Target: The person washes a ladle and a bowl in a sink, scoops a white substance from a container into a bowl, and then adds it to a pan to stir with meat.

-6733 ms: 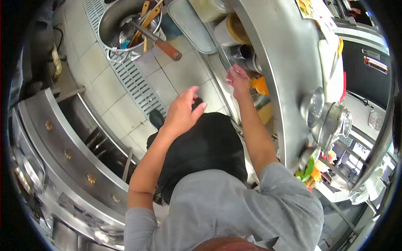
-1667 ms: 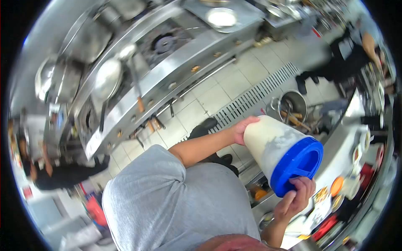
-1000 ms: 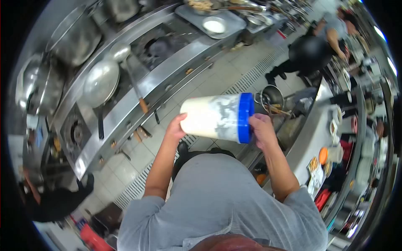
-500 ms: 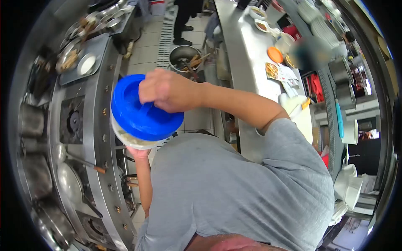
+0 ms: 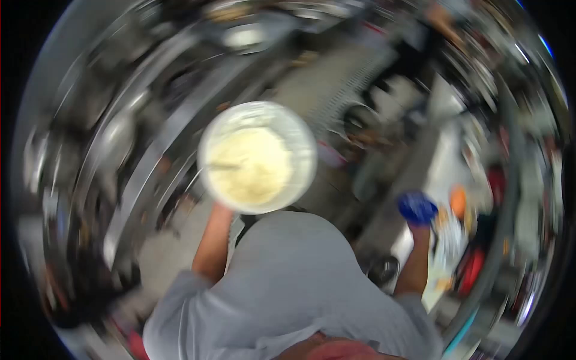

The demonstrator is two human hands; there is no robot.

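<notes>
In front of my body, a round white tub (image 5: 305, 157) shows its open top and a pale yellow, crumbly-looking mass (image 5: 255, 171) inside. A thin handle (image 5: 223, 166) appears against the mass at its left side; its kind is blurred. My left hand (image 5: 222, 212) holds the tub from below, with most of its fingers hidden under it. Out to the right, over the steel counter, my right hand (image 5: 419, 228) grips the blue lid (image 5: 417, 207), which is well apart from the tub.
The steel counter (image 5: 414, 174) runs along the right, with an orange round item (image 5: 458, 201) beyond the lid. A large pot (image 5: 360, 123) stands ahead on the floor, near a person in dark trousers (image 5: 405, 63). Stoves with a ladle (image 5: 120, 135) line the left.
The blue lid has come off the tub and moved right in my right hand, exposing the contents. My left hand still holds the tub. The whole view has turned and is motion-blurred.
</notes>
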